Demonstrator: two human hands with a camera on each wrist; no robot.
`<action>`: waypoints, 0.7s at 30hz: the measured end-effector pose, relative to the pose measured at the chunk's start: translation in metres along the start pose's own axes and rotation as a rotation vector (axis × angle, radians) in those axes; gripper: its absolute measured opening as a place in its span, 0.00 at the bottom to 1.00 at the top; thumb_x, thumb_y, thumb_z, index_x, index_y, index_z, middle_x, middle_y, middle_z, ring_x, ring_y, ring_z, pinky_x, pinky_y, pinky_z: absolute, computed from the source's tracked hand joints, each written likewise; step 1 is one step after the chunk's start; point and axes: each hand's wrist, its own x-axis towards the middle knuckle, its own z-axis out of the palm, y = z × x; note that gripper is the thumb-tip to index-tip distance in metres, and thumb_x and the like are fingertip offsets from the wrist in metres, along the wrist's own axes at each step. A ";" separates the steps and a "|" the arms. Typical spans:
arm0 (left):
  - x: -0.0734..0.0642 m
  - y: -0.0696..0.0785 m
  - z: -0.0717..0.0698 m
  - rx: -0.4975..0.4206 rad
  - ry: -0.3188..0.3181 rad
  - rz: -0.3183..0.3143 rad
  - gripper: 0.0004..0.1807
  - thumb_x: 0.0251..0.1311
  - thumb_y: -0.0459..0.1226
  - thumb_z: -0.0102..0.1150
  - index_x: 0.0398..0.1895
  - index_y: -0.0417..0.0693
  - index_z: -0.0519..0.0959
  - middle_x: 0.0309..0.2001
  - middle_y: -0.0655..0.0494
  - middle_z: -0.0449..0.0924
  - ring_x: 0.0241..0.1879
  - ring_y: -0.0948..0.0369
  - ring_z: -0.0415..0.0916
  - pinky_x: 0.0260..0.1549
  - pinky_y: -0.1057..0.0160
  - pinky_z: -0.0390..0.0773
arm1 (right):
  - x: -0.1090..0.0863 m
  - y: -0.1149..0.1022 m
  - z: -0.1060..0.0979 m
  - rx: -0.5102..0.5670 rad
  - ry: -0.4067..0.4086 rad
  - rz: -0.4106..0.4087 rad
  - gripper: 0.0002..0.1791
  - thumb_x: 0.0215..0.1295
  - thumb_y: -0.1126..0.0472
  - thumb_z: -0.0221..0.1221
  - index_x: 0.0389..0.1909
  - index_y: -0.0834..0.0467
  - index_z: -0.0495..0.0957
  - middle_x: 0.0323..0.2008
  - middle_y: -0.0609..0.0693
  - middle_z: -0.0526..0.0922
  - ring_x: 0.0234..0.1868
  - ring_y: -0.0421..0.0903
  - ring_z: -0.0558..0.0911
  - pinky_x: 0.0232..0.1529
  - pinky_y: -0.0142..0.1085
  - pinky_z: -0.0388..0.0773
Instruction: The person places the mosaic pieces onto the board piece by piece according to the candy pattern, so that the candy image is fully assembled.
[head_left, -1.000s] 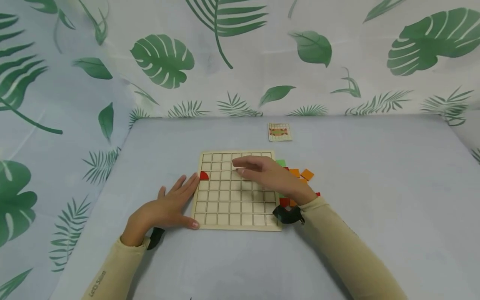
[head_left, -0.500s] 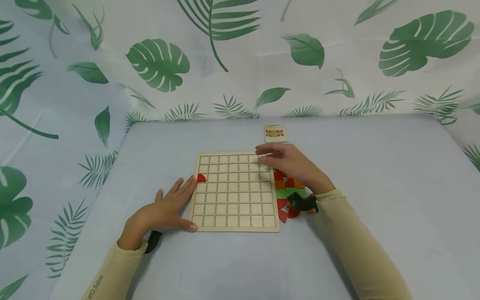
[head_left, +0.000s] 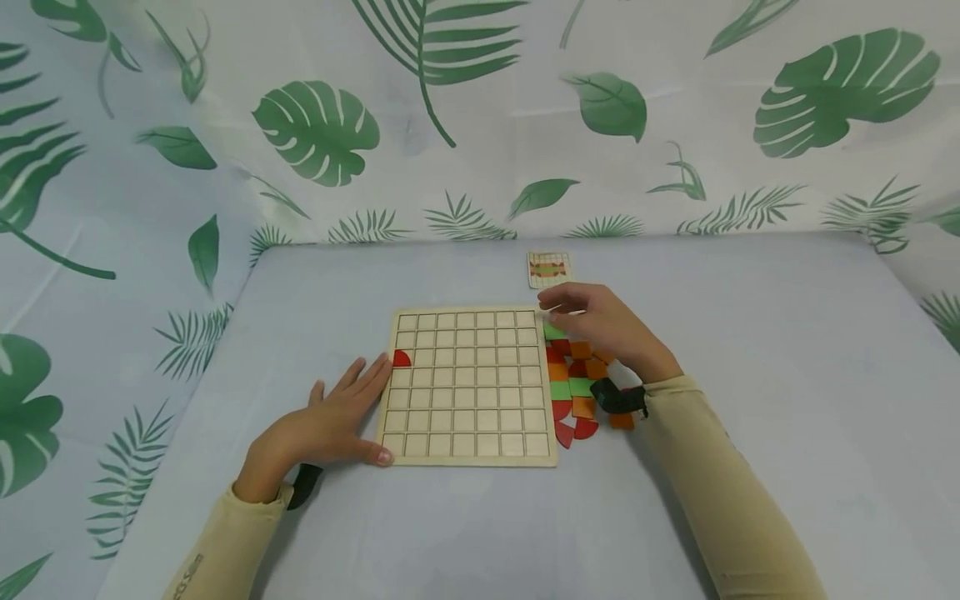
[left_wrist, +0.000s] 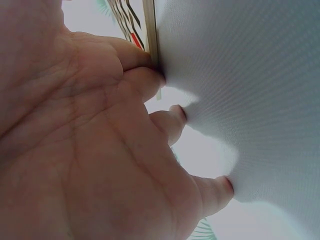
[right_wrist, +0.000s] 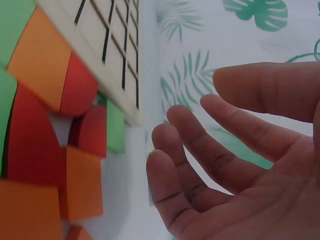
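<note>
A square wooden grid board (head_left: pixel 465 400) lies on the table with one red quarter-circle piece (head_left: pixel 402 358) in a cell at its left edge. My left hand (head_left: pixel 322 429) rests beside the board, fingers spread, fingertips and thumb touching its left side; the left wrist view shows the fingertips on the cloth by the board's edge. My right hand (head_left: pixel 600 325) hovers over the board's upper right corner. In the right wrist view its fingers (right_wrist: pixel 185 145) are loosely bent and hold nothing. Under and in front of it lie loose orange square pieces (right_wrist: pixel 82 185), red quarter-circles (right_wrist: pixel 32 135) and green squares (right_wrist: pixel 116 127).
Behind the board lies a small card (head_left: pixel 549 269) printed with a red, orange and green pattern on a grid. The table cloth (head_left: pixel 720 308) is pale. A leaf-patterned curtain (head_left: pixel 480 108) hangs along the back and the left side.
My right hand has moved right, off the middle of the board to its upper right corner, uncovering more loose pieces. The left hand has stayed at the board's left edge. The view has shifted slightly.
</note>
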 end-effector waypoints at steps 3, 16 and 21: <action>0.000 0.000 0.000 -0.006 0.000 -0.002 0.70 0.58 0.55 0.79 0.88 0.41 0.40 0.88 0.45 0.33 0.84 0.39 0.27 0.68 0.18 0.33 | 0.001 0.004 -0.001 -0.034 -0.002 0.025 0.22 0.77 0.64 0.58 0.68 0.65 0.77 0.65 0.62 0.80 0.66 0.61 0.76 0.64 0.58 0.76; 0.000 0.000 -0.001 0.002 0.000 0.001 0.70 0.58 0.55 0.79 0.88 0.41 0.39 0.88 0.45 0.33 0.84 0.39 0.27 0.68 0.17 0.33 | 0.009 0.014 0.003 -0.226 -0.032 0.103 0.24 0.73 0.64 0.60 0.67 0.68 0.78 0.63 0.65 0.80 0.62 0.63 0.76 0.68 0.59 0.73; 0.001 0.000 0.000 0.001 -0.001 0.001 0.70 0.58 0.55 0.79 0.88 0.41 0.39 0.88 0.45 0.33 0.85 0.39 0.27 0.68 0.17 0.33 | 0.009 0.015 0.004 -0.266 -0.043 0.127 0.23 0.72 0.64 0.61 0.65 0.69 0.79 0.61 0.66 0.78 0.60 0.63 0.74 0.65 0.59 0.75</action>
